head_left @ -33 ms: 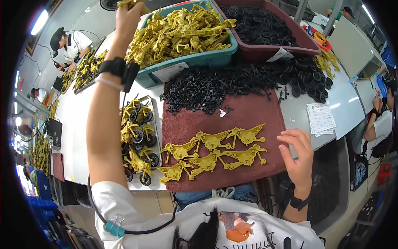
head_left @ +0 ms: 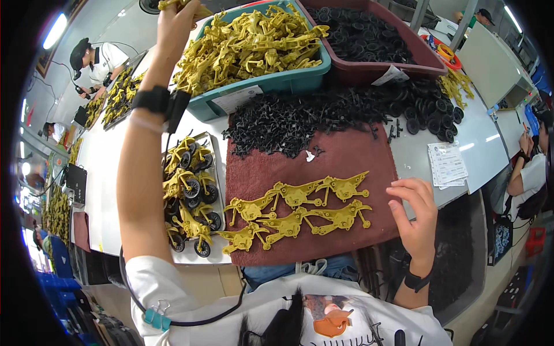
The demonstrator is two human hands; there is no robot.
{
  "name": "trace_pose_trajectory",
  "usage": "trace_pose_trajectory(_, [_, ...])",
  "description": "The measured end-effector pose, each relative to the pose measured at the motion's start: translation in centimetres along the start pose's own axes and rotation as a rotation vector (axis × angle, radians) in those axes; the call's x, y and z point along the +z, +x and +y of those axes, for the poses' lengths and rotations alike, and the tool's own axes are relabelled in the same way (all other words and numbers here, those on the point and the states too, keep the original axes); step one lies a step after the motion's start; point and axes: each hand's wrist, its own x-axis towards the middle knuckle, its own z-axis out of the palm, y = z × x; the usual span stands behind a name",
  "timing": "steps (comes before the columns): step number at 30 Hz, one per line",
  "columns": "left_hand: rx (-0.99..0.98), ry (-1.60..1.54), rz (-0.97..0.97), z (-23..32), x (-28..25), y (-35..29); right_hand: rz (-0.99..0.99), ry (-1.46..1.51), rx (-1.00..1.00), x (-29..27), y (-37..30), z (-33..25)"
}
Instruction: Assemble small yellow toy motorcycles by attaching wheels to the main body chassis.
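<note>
My left hand is stretched to the far left, beside the teal bin. Its fingers are closed on yellow toy motorcycle body parts, partly cut off by the upper edge. My right hand hovers at the right edge of the maroon cloth, fingers apart and holding nothing. Two rows of yellow motorcycle body halves lie on the cloth to its left. Finished-looking yellow toy motorcycles with black wheels crowd a tray under my left forearm.
A teal bin heaped with yellow parts stands at the back, next to a maroon bin of black wheels. Small black parts and loose wheels are piled before them. Paper slips lie at right. Other people sit at both sides.
My left hand and forearm have shifted slightly left, with the yellow parts still in the fingers. The right hand and the rows on the cloth look unchanged.
</note>
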Motion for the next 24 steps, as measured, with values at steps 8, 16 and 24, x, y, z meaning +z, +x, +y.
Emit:
trace_pose_trajectory(8, [0.096, 0.000, -0.771, 19.8, 5.3, -20.7, -0.039, 0.505, -0.105, 0.7, 0.3, -4.1])
trace_pose_trajectory(16, [-0.474, -0.665, -0.715, 21.8, 8.1, -32.6, 0.020, 0.412, -0.399, 2.2, -0.7, -6.6])
trace_pose_trajectory(24, [-0.779, -0.896, -0.821, 22.0, 7.8, -33.3, -0.059, 0.456, -0.387, 1.9, -2.2, -5.1])
